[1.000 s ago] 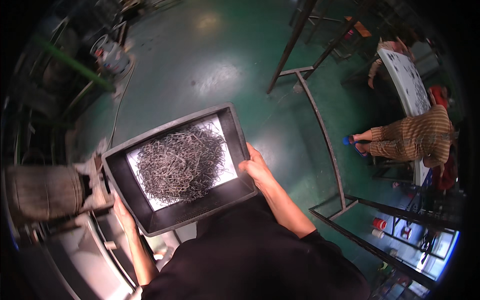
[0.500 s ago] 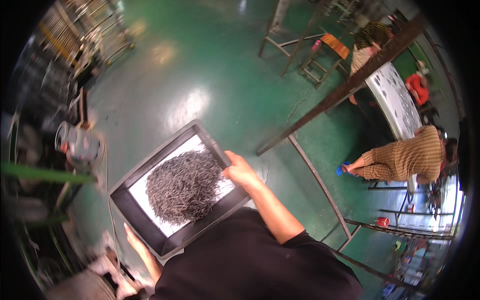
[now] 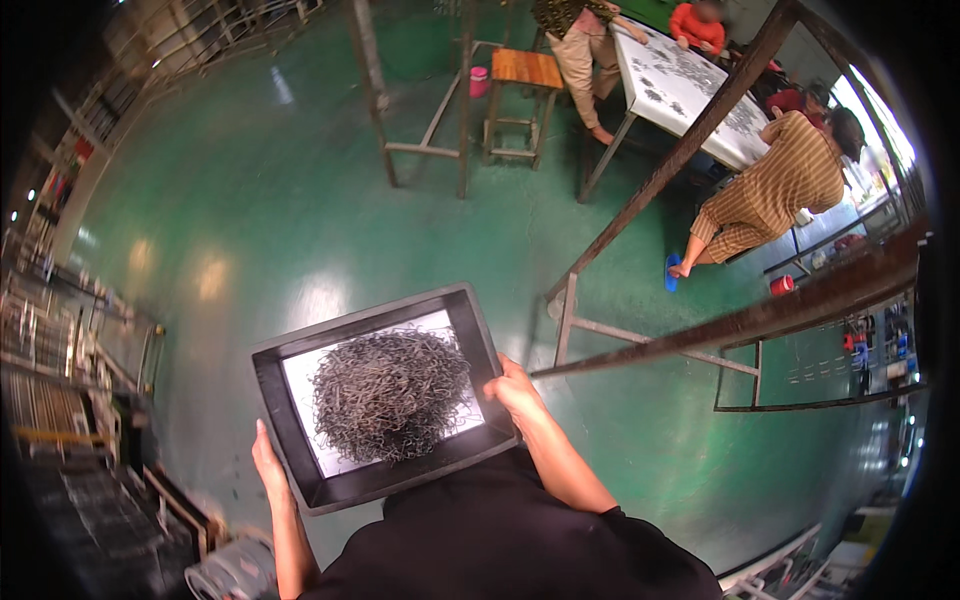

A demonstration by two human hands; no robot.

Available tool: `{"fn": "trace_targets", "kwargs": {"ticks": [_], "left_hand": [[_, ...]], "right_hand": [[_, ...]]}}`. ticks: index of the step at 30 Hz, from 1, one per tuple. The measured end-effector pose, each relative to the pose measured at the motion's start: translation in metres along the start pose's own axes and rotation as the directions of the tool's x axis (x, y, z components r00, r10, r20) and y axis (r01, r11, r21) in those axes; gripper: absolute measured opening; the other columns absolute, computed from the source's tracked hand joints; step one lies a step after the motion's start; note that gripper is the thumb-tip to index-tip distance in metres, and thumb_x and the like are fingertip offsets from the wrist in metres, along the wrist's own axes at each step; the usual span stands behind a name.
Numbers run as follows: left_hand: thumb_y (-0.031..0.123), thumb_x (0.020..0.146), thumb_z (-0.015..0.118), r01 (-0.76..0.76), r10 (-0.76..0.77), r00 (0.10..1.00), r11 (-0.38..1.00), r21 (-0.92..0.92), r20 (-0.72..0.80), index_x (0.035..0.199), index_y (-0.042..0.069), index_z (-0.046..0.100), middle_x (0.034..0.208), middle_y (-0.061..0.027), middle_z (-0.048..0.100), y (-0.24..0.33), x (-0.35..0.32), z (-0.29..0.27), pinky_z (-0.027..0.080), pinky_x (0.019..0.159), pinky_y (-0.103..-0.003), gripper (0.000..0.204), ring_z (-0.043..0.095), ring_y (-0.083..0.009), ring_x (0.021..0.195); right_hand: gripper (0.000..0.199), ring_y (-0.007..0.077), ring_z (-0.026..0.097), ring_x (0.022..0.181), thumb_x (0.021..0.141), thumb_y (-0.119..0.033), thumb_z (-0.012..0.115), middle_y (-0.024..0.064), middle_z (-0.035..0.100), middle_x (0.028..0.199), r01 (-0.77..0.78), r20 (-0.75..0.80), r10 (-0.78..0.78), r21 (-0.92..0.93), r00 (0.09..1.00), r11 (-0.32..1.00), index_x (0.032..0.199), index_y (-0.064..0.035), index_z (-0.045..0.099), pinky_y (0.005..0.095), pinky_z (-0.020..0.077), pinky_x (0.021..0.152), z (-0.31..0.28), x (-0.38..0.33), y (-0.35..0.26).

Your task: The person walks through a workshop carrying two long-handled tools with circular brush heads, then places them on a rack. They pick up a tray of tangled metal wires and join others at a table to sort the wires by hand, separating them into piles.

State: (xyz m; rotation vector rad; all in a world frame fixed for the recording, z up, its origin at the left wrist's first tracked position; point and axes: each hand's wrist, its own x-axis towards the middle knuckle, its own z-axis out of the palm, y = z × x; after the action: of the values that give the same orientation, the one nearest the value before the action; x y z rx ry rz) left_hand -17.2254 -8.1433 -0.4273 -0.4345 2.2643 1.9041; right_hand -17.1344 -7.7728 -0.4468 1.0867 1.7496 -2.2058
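The tray (image 3: 478,340) is a dark, shallow rectangular pan with raised, slightly flared walls and rounded corners, held level in front of the person's chest, well above the green floor (image 3: 250,200). Its bottom is lined with a white sheet, and on that sheet lies a round, tangled heap of thin grey wire pieces (image 3: 390,393), curled and interlocked like a nest, filling most of the middle and leaving white margins at the corners. The tray is turned a little, so its far right corner points up and away from the body.

The left hand (image 3: 268,465) is closed on the near left edge of the tray, with the thumb lying along the outside of the wall. The right hand (image 3: 515,392) is wrapped around the right wall, with the thumb over the rim and the fingers hidden beneath. The person wears a black top.

Ahead and to the right, slanted rusty metal bars (image 3: 700,120) cross the view. Beyond them stands a white counter (image 3: 672,90) strewn with small grey pieces; other people sit or bend beside it, one in a striped brown outfit (image 3: 775,185). A wooden stool (image 3: 525,70) stands near the counter's left end. Metal racks (image 3: 60,340) line the left side of the floor.
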Motion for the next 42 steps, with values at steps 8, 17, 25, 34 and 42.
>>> {"fn": "trace_targets", "kwargs": {"ticks": [8, 17, 25, 34, 42], "left_hand": [[0.040, 0.095, 0.039, -0.175, 0.178, 0.984, 0.980, 0.093, -0.031, 0.102, -0.009, 0.059, 0.095, -0.0128, 0.063, 0.072, 0.165, 0.172, 0.046, 0.080, -0.030, 0.053, 0.058, -0.0194, 0.086], [0.039, 0.097, 0.032, -0.399, 0.275, 0.868, 0.881, 0.252, 0.414, 0.080, -0.008, 0.060, 0.060, -0.0073, 0.052, 0.133, 0.334, 0.395, 0.040, 0.056, -0.035, 0.057, 0.046, -0.0144, 0.057], [0.050, 0.094, 0.023, -0.484, 0.058, 0.751, 0.726, 0.488, 0.658, 0.090, -0.008, 0.060, 0.085, -0.0302, 0.060, 0.245, 0.433, 0.671, 0.041, 0.080, -0.047, 0.069, 0.056, -0.0452, 0.089], [0.054, 0.092, 0.028, -0.575, 0.110, 0.690, 0.684, 0.449, 0.716, 0.101, -0.004, 0.062, 0.094, -0.0294, 0.061, 0.300, 0.475, 0.893, 0.042, 0.086, -0.045, 0.067, 0.055, -0.0453, 0.097], [0.059, 0.089, 0.032, -0.374, 0.153, 0.912, 0.694, 0.615, 0.382, 0.099, -0.006, 0.063, 0.094, -0.0317, 0.060, 0.327, 0.525, 1.008, 0.041, 0.087, -0.046, 0.072, 0.056, -0.0441, 0.099]], "right_hand": [[0.061, 0.0176, 0.056, 0.073, 0.057, 0.004, 0.048, 0.0107, 0.061, 0.083, 0.070, -0.236, -0.086, -0.076, 0.968, 0.995, 0.118, 0.0043, 0.051, 0.0274, 0.0446, 0.064, -0.055, 0.149, -0.118], [0.061, 0.0212, 0.057, 0.080, 0.053, 0.007, 0.047, 0.0111, 0.062, 0.086, 0.245, -0.514, -0.220, -0.020, 0.829, 0.969, 0.113, 0.0032, 0.055, 0.0280, 0.0447, 0.074, -0.160, 0.279, -0.241], [0.054, 0.0142, 0.051, 0.064, 0.052, 0.006, 0.048, 0.0045, 0.058, 0.077, 0.176, -0.793, -0.101, 0.007, 0.600, 0.984, 0.105, 0.0020, 0.057, 0.0251, 0.0407, 0.055, -0.275, 0.353, -0.353], [0.048, 0.0133, 0.051, 0.062, 0.052, 0.006, 0.048, 0.0042, 0.058, 0.076, 0.245, -0.826, -0.085, 0.065, 0.556, 0.967, 0.099, 0.0046, 0.058, 0.0234, 0.0396, 0.053, -0.395, 0.459, -0.430], [0.055, 0.0134, 0.052, 0.061, 0.053, 0.008, 0.047, 0.0059, 0.059, 0.074, 0.265, -0.669, -0.106, 0.140, 0.736, 0.954, 0.106, 0.0026, 0.059, 0.0252, 0.0412, 0.053, -0.520, 0.631, -0.527]]}}
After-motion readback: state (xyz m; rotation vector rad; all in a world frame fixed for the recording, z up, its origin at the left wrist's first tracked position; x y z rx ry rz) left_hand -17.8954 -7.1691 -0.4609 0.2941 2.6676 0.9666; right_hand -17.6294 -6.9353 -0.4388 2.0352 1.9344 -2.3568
